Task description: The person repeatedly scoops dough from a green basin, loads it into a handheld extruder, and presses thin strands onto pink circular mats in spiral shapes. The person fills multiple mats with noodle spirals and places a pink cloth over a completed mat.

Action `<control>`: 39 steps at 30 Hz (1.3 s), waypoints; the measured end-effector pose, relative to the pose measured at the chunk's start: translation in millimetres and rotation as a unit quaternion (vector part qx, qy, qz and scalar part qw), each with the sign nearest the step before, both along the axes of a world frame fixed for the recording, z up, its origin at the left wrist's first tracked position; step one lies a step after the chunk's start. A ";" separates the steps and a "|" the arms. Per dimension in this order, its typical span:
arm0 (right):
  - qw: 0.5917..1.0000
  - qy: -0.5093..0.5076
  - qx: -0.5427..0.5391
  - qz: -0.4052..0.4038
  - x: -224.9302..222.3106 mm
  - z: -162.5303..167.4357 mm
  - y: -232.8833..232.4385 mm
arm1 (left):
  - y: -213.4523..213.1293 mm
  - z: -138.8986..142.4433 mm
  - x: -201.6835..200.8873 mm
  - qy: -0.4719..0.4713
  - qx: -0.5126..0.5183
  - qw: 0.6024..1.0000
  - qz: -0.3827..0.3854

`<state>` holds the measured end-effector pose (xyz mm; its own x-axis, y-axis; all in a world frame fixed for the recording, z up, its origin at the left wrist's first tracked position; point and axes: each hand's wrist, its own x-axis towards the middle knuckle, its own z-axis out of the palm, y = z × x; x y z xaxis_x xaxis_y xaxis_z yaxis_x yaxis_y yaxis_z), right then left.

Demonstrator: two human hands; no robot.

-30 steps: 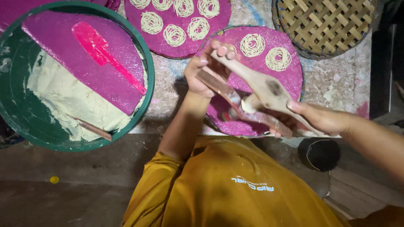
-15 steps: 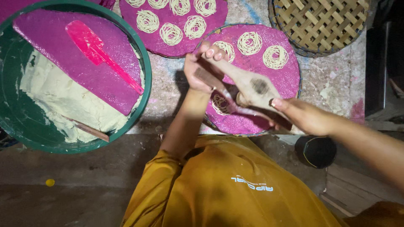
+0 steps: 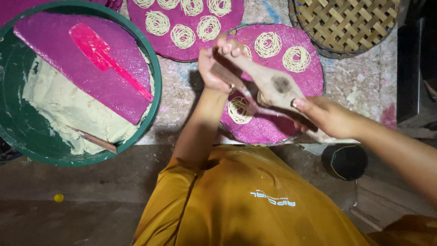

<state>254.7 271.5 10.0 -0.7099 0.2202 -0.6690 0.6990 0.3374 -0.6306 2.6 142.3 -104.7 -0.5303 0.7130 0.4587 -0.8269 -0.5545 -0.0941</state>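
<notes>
Both hands grip a wooden noodle press [image 3: 273, 86] above a round pink mat [image 3: 273, 125]. The left hand [image 3: 216, 68] closes its fingers [image 3: 227, 45] round the press's far handles at about 11 o'clock of that mat; the right hand [image 3: 325, 116] is curled shut round the near handles at about 4 o'clock. A fresh noodle coil [image 3: 240, 110] lies on the mat directly under the press, with two more coils [image 3: 282, 51] at 12 to 1 o'clock.

The mat's near rim sits at the surface [image 3: 359, 91] edge, with the floor [image 3: 68, 200] below. Bare speckled surface shows in a narrow strip at 3 o'clock of the mat and between the mat and the green basin [image 3: 154, 109] at 9 o'clock. The basin holds pale dough [image 3: 59, 109], a pink sheet [image 3: 68, 59] and a pink spatula [image 3: 107, 57]. A second pink mat [image 3: 182, 52] with coils lies at 11 o'clock, touching or nearly touching the first; a woven bamboo tray [image 3: 346, 23] sits at 1 o'clock. A small dark round container [image 3: 344, 160] stands below the surface edge at 5 o'clock.
</notes>
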 end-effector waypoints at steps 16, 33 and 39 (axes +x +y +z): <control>0.977 0.180 -0.101 -0.049 2.2 -42.6 14.5 | -61.9 -62.6 16.0 0.519 -0.601 0.600 -0.095; 0.960 -0.007 -0.268 -0.076 8.0 -19.4 44.8 | 1.4 28.9 -0.5 0.107 -0.033 0.992 -0.061; 0.997 0.036 0.058 0.024 -25.3 -14.6 58.8 | 48.3 7.4 -23.9 0.007 -0.046 0.998 -0.038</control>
